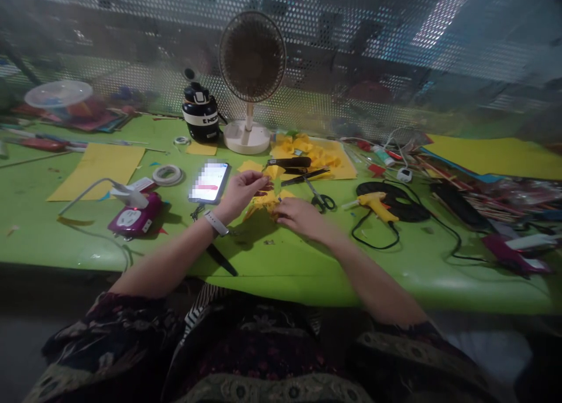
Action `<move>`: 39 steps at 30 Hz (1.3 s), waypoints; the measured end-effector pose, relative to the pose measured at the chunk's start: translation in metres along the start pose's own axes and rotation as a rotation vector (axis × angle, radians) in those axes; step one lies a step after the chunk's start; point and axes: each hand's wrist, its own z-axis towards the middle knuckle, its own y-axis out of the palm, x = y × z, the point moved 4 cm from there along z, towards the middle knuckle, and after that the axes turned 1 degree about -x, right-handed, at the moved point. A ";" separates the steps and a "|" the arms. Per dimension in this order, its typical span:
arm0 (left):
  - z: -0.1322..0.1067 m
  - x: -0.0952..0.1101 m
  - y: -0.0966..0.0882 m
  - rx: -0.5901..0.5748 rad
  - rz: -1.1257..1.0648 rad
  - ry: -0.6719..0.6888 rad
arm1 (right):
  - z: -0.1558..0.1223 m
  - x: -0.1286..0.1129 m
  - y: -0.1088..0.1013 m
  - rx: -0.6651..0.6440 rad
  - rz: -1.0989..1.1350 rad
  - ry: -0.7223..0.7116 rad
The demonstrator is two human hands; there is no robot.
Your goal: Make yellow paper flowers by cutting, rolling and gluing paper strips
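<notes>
My left hand (243, 191) has its thumb and fingertips pinched together over the middle of the table; whatever is between them is too small to make out. Below those fingertips sits a crumpled yellow paper flower (262, 203) with a bit of green at its upper right. My right hand (299, 217) has curled fingers closed on the flower's right side. Just beyond both hands lie a black-handled cutter (290, 162) and dark scissors (324, 201). A lit phone (209, 181) rests to the left of my left hand.
Behind stand a fan (247, 138) and a dark bottle (201, 120). Yellow paper pieces (311, 150) are heaped at the back. A corded yellow glue gun (377, 206) lies right; a purple power socket (135, 214) and tape roll (167, 175) are left. Sticks clutter the far right.
</notes>
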 end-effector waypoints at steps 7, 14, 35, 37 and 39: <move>-0.002 -0.001 0.001 -0.009 -0.010 -0.002 | 0.002 -0.002 0.003 0.004 -0.018 0.002; -0.012 -0.002 0.014 -0.014 -0.138 -0.058 | -0.010 -0.012 -0.034 0.446 0.233 0.036; -0.040 -0.004 0.043 -0.046 0.001 0.165 | -0.030 -0.013 -0.044 0.943 -0.305 0.082; -0.042 -0.005 0.043 -0.046 0.043 0.200 | -0.030 -0.013 -0.045 0.939 -0.299 0.085; -0.042 -0.004 0.044 -0.044 0.062 0.223 | -0.031 -0.015 -0.045 0.957 -0.320 0.056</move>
